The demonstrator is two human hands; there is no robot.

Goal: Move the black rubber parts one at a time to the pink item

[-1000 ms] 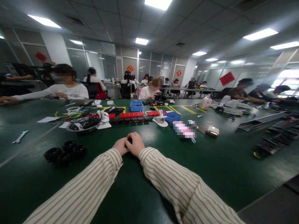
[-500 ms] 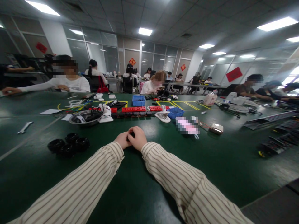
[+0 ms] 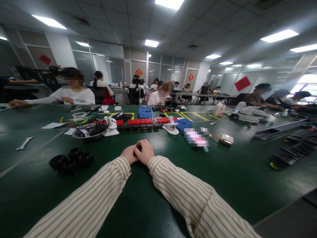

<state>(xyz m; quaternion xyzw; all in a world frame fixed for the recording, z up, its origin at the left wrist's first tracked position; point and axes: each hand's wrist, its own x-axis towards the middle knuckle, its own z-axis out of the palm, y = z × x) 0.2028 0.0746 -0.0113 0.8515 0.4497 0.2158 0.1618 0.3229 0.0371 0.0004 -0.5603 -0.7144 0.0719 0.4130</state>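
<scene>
My left hand (image 3: 129, 154) and my right hand (image 3: 144, 151) rest together on the green table (image 3: 158, 185), both in striped sleeves. Their fingers are curled around a small dark object (image 3: 138, 148) that I cannot make out, mostly hidden between them. Several black round parts (image 3: 71, 160) lie to the left of my left arm. A metal bowl (image 3: 89, 131) holding black cables stands beyond my hands.
A wrench (image 3: 24, 143) lies at the far left. Red and black blocks (image 3: 140, 123), blue bins (image 3: 145, 112), a white clip (image 3: 170, 127) and a small white box (image 3: 225, 140) sit farther back. Black trays (image 3: 292, 148) line the right. Other people sit around the table's far side.
My hands have stayed clasped in the same spot. Only the camera tilted down a little and came back up.
</scene>
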